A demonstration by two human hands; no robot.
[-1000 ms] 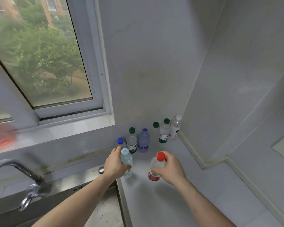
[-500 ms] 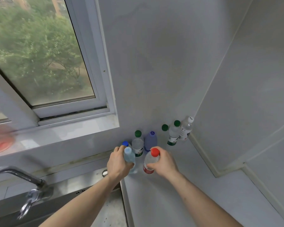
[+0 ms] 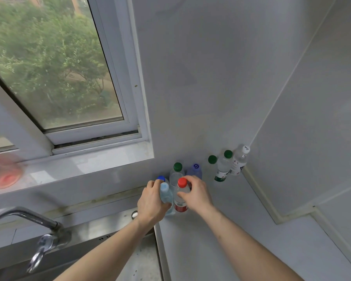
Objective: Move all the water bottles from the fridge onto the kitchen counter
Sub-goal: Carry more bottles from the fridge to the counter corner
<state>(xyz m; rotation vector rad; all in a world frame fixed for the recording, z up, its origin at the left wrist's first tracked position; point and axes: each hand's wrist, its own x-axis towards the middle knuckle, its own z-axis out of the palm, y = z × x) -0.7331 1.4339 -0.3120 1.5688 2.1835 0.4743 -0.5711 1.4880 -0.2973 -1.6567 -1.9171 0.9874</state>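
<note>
Left to right. At the sink edge, left hand wrapped around the pale-blue-capped bottle, thumb and fingers closed on its body. A second ago held further out toward the counter's front; now brought in close to the back row, base seemingly down on the counter or very nearly, contact hidden by the hand. Just behind it, a dark-blue cap peeking out.

Next over, right hand closed on the red-capped bottle, fingers curled around shoulder and neck. Likewise drawn back toward the wall since 1 second ago, and now touching or almost touching the left-hand bottle, where before a clear gap lay between the 2.

Behind these, a green-capped bottle and a purple bottle. Further right, in the corner, a lone green cap, another green-capped bottle and a white-capped bottle.

Meaning for the task: 2 more bottles judged as good as delivered, release pending. Fridge out of view, so remaining count unknown.
</note>
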